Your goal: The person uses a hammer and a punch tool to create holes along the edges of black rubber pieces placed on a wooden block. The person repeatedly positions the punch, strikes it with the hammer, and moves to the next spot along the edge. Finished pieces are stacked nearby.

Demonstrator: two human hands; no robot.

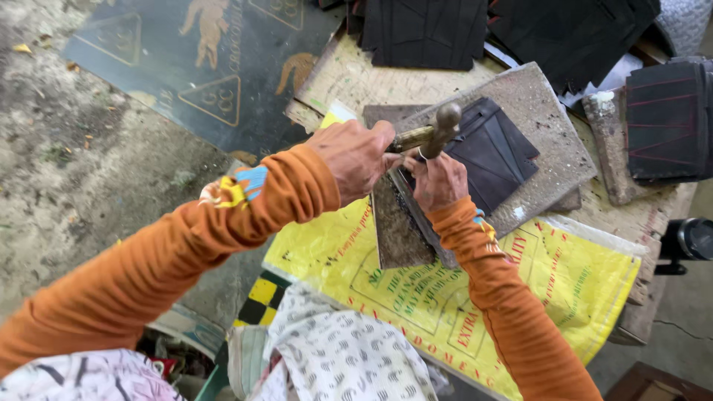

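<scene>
— What was the left hand (355, 157) doing?

— It was closed around the handle of a small hammer (434, 132), whose rounded metal head stood above a black wallet piece (496, 154).

— And the right hand (438, 180)?

— Its fingers pressed down on the near edge of that black piece, pinning it flat. Whether it gripped anything underneath, I could not tell.

— Where did the black piece lie?

— On a grey stone slab (546, 126), tilted a little, which rested on the desk (349, 74). A darker slab (397, 230) lay just beside it, under the hands.

— What else was around?

— A yellow printed sack (572, 286) covered the near part of the desk. Stacks of black pieces (423, 30) sat at the far edge, and another stack (668, 119) stood to the right, beside a rough block (613, 141). Both arms wore orange sleeves (186, 252).
</scene>
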